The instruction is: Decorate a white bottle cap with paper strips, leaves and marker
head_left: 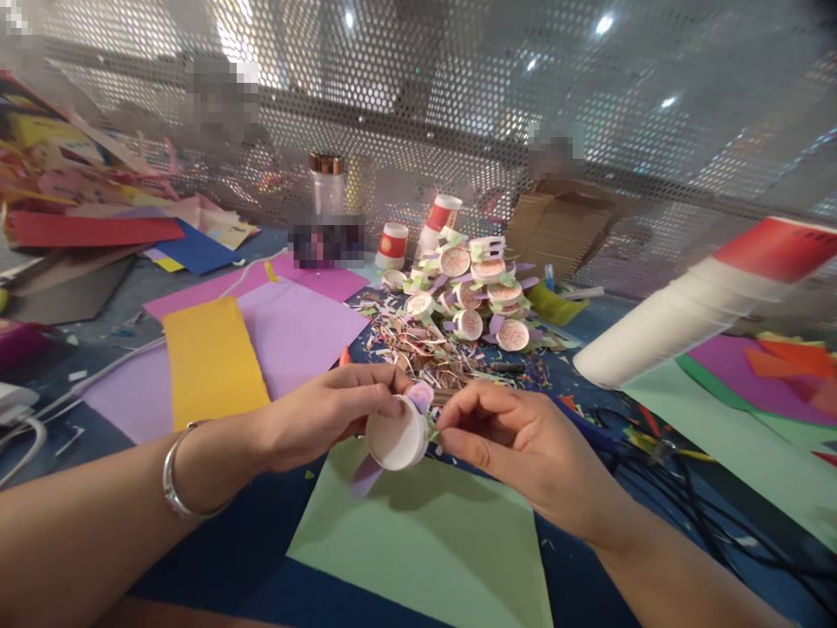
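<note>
My left hand (366, 397) grips a white paper-cup bottom (396, 436), its hollow side facing me. A lilac paper piece with a pink mark (419, 397) sticks out at its top, and a longer purple strip (367, 476) hangs from its lower left. At the cup's right edge my right hand (503, 436) pinches a small green paper piece (434, 431) between thumb and forefinger. Below both hands lies a light green sheet (445, 532). Beyond them stands a pile of similar decorated cup bottoms (468, 324) with paper bits attached.
Paper scraps (418, 340) litter the table around the pile. A leaning stack of paper cups (686, 310) is at right, above black cables (693, 515). Yellow paper (213, 362) and lilac paper (314, 336) lie left. Behind are a lidded jar (327, 187), cardboard (555, 227) and a perforated panel (418, 113).
</note>
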The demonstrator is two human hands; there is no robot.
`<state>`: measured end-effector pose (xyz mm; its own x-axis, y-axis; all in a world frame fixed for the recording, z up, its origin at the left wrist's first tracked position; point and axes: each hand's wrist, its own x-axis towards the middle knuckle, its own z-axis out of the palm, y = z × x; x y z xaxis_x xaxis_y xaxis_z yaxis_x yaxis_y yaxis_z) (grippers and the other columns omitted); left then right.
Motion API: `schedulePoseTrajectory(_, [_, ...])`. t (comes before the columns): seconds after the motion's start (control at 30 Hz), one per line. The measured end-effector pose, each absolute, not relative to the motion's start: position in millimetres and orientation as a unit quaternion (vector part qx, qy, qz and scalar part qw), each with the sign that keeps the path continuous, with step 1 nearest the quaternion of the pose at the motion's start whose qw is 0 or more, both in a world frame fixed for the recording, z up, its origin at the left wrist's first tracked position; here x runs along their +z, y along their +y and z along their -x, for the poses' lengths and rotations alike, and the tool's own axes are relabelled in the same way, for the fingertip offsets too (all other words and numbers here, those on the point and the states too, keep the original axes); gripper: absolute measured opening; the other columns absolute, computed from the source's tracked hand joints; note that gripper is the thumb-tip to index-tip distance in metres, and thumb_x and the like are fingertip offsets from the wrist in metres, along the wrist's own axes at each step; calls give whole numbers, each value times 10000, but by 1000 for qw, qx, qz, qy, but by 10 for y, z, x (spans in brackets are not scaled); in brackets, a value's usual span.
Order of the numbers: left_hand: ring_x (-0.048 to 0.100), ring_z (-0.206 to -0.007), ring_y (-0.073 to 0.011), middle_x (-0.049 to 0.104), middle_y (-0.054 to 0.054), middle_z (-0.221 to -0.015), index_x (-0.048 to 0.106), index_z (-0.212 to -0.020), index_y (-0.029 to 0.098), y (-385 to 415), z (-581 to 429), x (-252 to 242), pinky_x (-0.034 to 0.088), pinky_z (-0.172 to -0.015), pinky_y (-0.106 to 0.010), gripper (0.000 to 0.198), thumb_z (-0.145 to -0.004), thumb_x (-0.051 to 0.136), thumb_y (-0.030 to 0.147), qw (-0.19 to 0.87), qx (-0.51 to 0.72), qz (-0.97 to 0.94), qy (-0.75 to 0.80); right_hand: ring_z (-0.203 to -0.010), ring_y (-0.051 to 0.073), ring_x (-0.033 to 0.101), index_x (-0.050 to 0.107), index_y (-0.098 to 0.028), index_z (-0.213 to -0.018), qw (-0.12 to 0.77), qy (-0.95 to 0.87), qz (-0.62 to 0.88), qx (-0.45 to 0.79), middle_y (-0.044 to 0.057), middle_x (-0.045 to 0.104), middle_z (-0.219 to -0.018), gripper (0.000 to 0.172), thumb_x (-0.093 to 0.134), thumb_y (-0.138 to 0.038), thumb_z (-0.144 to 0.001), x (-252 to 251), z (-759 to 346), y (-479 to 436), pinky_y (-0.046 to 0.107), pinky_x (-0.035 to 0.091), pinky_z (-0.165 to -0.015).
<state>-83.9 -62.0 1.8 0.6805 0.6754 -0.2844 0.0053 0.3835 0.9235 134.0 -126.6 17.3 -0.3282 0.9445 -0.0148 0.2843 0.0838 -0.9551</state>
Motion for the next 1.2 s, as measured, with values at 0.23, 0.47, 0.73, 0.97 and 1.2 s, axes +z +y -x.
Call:
schedulePoseTrajectory(0.23, [508, -696, -133, 594, -14, -798, 619, -933, 156, -611, 850, -15, 373, -638, -241, 228, -788, 664, 326, 744, 198, -568, 292, -658, 103, 523, 682, -199, -848, 327, -649, 480, 491, -20, 621, -744, 165, 718, -350, -905, 154, -1336, -1266, 221, 420, -589])
schedulePoseTrajectory(0.47, [486, -648, -133, 582, -21, -786, 601, -937, 158, -595, 852, -31, 356, -584, -242, 247, -836, 641, 380, 723, 182, -610, 268, -691, 119, 533, 677, -201, -862, 317, -651, 486, 490, -14, 619, -766, 159, 730, -349, -887, 134, -1326, -1262, 240, 436, -613])
schedulePoseTrajectory(0.73, [486, -657, -125, 575, -25, -805, 592, -984, 140, -601, 875, -4, 353, -577, -233, 305, -876, 627, 423, 710, 149, -639, 256, -688, 111, 499, 677, -196, -917, 312, -631, 485, 520, -20, 582, -779, 252, 762, -426, -862, 160, -1313, -1261, 234, 412, -600])
schedulePoseTrajectory(0.97, [491, -672, -120, 577, -21, -794, 601, -958, 137, -597, 858, -7, 359, -588, -223, 287, -872, 651, 406, 718, 153, -631, 250, -711, 114, 529, 656, -207, -938, 320, -607, 470, 555, -19, 605, -815, 304, 823, -422, -803, 126, -1316, -1259, 235, 431, -629])
schedulePoseTrajectory(1.2, [518, -592, -103, 607, -20, -732, 626, -926, 138, -600, 867, 15, 397, -513, -182, 195, -840, 675, 306, 745, 200, -576, 272, -714, 111, 538, 647, -206, -943, 344, -616, 469, 532, -15, 609, -822, 221, 755, -386, -874, 125, -1338, -1253, 231, 438, -632])
